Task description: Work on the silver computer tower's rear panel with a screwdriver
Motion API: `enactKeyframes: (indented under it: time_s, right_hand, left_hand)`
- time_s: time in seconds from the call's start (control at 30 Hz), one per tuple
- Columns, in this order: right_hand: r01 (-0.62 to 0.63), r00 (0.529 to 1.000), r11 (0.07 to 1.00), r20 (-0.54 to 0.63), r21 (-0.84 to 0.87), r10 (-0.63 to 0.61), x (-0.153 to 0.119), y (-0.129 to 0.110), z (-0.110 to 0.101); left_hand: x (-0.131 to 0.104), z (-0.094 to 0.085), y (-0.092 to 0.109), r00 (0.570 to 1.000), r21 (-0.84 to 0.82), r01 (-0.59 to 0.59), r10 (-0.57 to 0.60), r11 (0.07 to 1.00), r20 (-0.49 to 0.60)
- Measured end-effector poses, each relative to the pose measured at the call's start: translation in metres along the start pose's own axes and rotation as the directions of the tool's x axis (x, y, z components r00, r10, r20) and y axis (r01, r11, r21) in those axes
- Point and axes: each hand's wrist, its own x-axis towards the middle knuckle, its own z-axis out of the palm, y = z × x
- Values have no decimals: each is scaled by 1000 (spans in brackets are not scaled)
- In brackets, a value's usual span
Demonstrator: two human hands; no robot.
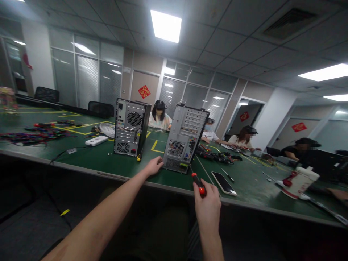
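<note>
- Right hand (208,197): closed around red-and-black-handled screwdriver (197,183).
- Left hand (154,166): at lower edge of upright grey metal computer tower (185,127); cannot tell whether gripping.

Red-black screwdriver (197,181) beside upright case (182,137)

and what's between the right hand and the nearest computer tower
In the head view, a red-and-black screwdriver, gripped in the right hand and pointing toward the lower corner of the tower; contact is unclear.
</note>
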Motion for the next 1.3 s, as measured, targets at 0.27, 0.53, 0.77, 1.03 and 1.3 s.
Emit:
enactKeyframes:
  time_s: [0.27, 0.53, 0.77, 1.03, 1.3]
  right_hand:
    - [56, 995, 998, 78, -7, -56, -1, 2, -1]
    - [-54, 995, 998, 84, -29, 56, 0, 7, 6]
    - [-21, 997, 999, 78, -38, 24, -2, 1, 2]
    - [79, 995, 997, 68, -22, -77, -3, 2, 1]
    - [-176, 973, 983, 140, -51, 182, 0, -2, 3]
  left_hand:
    - [1, 1, -2, 1000, 6, -11, 11, 1000, -10]
    - [1, 2, 0, 1000, 16, 9, -8, 1000, -12]
    - [2, 2, -5, 1000, -2, -10, 10, 1000, -11]
    - [2, 1, -3, 1000, 23, -6, 6, 1000, -1]
    - [1, 0, -1, 1000, 29, -16, 17, 999, -5]
